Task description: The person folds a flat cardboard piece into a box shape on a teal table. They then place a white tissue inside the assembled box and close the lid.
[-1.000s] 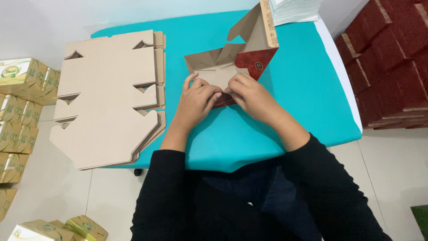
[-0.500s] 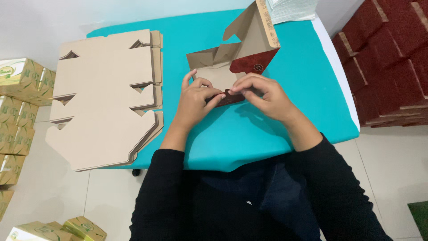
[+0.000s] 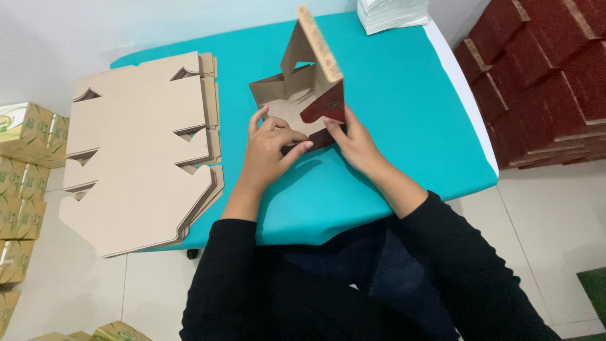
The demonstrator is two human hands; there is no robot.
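- I see a big teal counter [image 3: 404, 95] that fills the middle of my view.
- On the left part of the counter lies a big flat stack of brown cardboard sheets [image 3: 139, 151] with cut notches. One corner hangs over the near edge.
- Off to the right, well apart from the counter, stand dark red boxes [image 3: 543, 82] piled up high.
- On the floor to the left are green and tan boxes [image 3: 25, 170], stacked by the counter's side.
- At the far edge of the counter sits a white pile of paper [image 3: 391, 12].
- In the middle of the counter stands the half-folded box [image 3: 303, 95]. It is brown inside and dark red outside. One tall flap points up.
- My left hand [image 3: 268, 148] is at the near wall of the box. Its grip is closed on the low front edge, with the thumb stretched out along it.
- My right hand [image 3: 356, 142] touches the red corner flap. Its grip pinches that flap between the fingers and thumb.
- Both hands are just beside each other at the box's near side.
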